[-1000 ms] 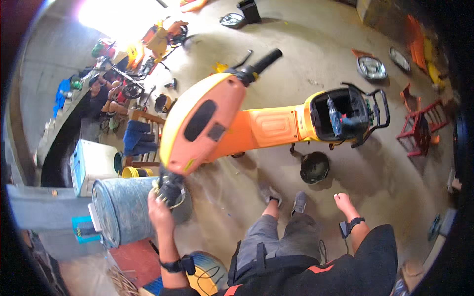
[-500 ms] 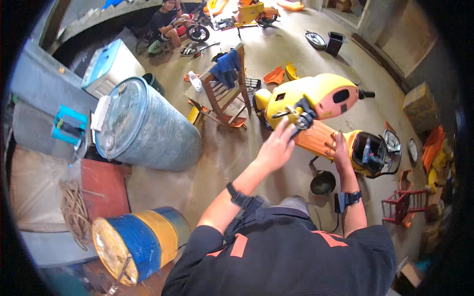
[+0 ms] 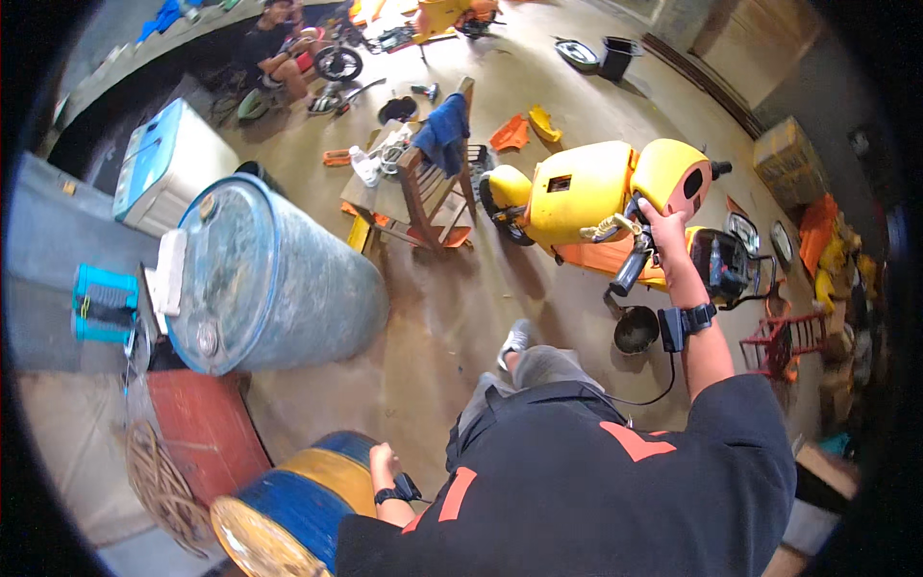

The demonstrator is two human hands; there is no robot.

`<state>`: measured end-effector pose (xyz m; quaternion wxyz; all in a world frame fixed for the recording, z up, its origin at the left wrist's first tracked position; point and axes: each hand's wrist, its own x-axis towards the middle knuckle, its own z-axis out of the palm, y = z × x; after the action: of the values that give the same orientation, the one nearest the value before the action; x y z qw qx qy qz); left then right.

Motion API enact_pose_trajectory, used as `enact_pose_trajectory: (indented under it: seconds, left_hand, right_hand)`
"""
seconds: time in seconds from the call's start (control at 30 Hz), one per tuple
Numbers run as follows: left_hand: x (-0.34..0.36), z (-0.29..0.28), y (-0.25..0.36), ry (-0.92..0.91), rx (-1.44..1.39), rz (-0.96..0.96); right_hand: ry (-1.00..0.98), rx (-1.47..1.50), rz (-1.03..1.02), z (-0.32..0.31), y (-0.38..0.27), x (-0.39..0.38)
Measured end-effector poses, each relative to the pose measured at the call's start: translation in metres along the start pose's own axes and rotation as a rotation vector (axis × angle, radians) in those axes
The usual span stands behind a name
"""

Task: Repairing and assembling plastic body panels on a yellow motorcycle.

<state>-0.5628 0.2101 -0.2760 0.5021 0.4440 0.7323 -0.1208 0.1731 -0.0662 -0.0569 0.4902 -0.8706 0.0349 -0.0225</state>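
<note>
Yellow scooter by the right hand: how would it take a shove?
The yellow scooter would probably roll lengthwise, given its front wheel. Its narrow build suggests it could tip if shoved sideways. The handlebar, at the right hand, may swing if pushed alone.

The scooter [image 3: 594, 202] is standing on the floor [image 3: 433, 317], nose pointing left, tail reaching right. Its front body is showing yellow around 1 dark rectangular opening, and its yellow head cover [image 3: 663, 159] is carrying a salmon-pink panel with 1 dark oval opening. 2 black grips are sticking out: 1 on the near side, 1 on the far side. Pale wires [image 3: 606, 229] are sprouting beside the near one. Behind the orange footboard [image 3: 596, 258], the dark rear compartment is gaping open, with a black rack curving around the tail.
</note>
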Motion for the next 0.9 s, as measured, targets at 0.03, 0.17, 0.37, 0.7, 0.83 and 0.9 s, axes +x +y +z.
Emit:
enact_pose_trajectory:
  seconds: [0.03,0.17,0.37,0.7,0.83,0.9]
  left_hand:
    - [0.007,-0.004,0.001,0.006,-0.088,-0.045]
    - [0.027,0.021,0.076,-0.127,0.098,0.186]
    - [0.005,0.086,0.257,-0.258,0.900,0.828]
    - [-0.055,0.165,0.516,-0.309,1.009,1.307]
    - [-0.085,0.187,0.563,-0.538,0.980,1.277]
    - [-0.079,0.204,0.582,-0.673,1.037,1.342]
  right_hand:
    - [-0.004,-0.020,0.016,0.001,-0.002,-0.001]
    - [-0.065,-0.038,0.015,-0.007,-0.003,-0.008]
    - [-0.153,0.079,0.026,-0.024,-0.025,-0.030]
    - [-0.256,0.045,0.069,-0.049,-0.014,-0.036]
    - [-0.186,0.069,0.103,-0.035,-0.050,-0.040]
    - [-0.165,0.087,0.107,-0.034,-0.062,-0.041]
